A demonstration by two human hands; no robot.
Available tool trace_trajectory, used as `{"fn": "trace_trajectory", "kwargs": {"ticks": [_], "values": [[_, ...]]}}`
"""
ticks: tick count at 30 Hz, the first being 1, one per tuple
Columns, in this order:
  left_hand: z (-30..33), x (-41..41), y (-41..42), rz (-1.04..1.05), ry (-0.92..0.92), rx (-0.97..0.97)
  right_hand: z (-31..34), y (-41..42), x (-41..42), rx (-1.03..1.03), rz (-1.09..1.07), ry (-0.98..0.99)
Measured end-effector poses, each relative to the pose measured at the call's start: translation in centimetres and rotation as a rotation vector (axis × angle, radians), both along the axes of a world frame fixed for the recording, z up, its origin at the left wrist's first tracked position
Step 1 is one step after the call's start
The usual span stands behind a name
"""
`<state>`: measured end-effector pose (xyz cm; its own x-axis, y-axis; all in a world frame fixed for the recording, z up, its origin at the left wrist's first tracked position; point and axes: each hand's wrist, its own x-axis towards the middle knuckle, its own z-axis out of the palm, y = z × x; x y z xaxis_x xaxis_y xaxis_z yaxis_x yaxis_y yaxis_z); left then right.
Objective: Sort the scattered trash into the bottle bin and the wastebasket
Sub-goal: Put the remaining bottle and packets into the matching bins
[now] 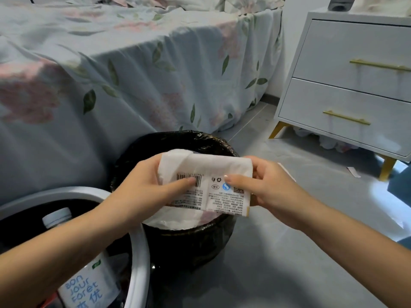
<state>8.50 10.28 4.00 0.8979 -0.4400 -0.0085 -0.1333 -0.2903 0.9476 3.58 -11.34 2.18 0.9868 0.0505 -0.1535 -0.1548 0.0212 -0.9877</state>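
the wastebasket (pixel 224 238) with its black bag sits by the bed (pixel 111 63); the bottle bin (pixel 140 252) is at its 8 o'clock. both hands hold a white wrapper (pixel 206 174) right over the wastebasket, left hand (pixel 142 192) and right hand (pixel 273 192) each pinching one end. next, i think, let go so it drops in.

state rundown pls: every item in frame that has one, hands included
left hand: grips the wrapper's left end
right hand: grips the wrapper's right end
tissue wrapper: flattened, held over the wastebasket
wastebasket: black liner, white trash inside
bottle bin: open, holds a capped bottle
nightstand drawers: both closed
paper scrap: lying on the floor
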Motion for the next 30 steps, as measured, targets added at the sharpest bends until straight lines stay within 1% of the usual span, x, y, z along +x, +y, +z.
{"fn": "trace_trajectory", "kwargs": {"ticks": [2, 3, 4, 5, 7, 9, 12, 14, 16, 18, 23, 27, 30], "values": [[-0.4, 0.5, 1.0, -0.054, -0.347, 0.381, 0.1, -0.3, 0.9, -0.22, -0.046, -0.101], [-0.4, 0.7, 1.5, -0.071, -0.474, 0.543, 0.5, -0.7, 1.5, -0.353, -0.063, -0.181], [-0.3, 0.8, 2.0, -0.09, -0.544, 0.657, 0.9, -1.0, 2.3, -0.496, -0.078, -0.269], [-0.2, 0.7, 2.6, -0.111, -0.57, 0.73, 1.3, -1.4, 3.1, -0.624, -0.089, -0.352], [0.0, 0.3, 3.3, -0.196, -0.571, 0.806, 2.4, -1.8, 5.0, -0.837, -0.071, -0.473], [0.1, -0.3, 3.5, -0.319, -0.539, 0.863, 3.4, -1.7, 6.9, -1.045, 0.025, -0.528], [-0.3, -0.7, 3.0, -0.449, -0.512, 0.931, 4.1, -0.6, 9.7, -1.349, 0.283, -0.505], [-0.4, -0.7, 2.6, -0.461, -0.505, 0.96, 3.6, 0.8, 10.8, -1.564, 0.423, -0.468], [-0.4, -0.6, 2.4, -0.446, -0.51, 0.977, 2.6, 2.6, 11.3, -1.713, 0.534, -0.454], [-0.4, -0.5, 2.3, -0.439, -0.541, 1.0, 1.4, 4.1, 11.5, -1.766, 0.625, -0.417], [-1.1, -0.5, 2.5, -0.434, -0.581, 1.038, -2.0, 5.4, 11.8, -1.823, 0.796, -0.326], [-1.3, -0.3, 2.6, -0.446, -0.594, 1.033, -4.6, 6.3, 11.7, -1.764, 0.99, -0.206], [-1.5, -0.2, 2.7, -0.443, -0.609, 1.031, -5.8, 6.5, 11.7, -1.664, 1.096, -0.03]]}}
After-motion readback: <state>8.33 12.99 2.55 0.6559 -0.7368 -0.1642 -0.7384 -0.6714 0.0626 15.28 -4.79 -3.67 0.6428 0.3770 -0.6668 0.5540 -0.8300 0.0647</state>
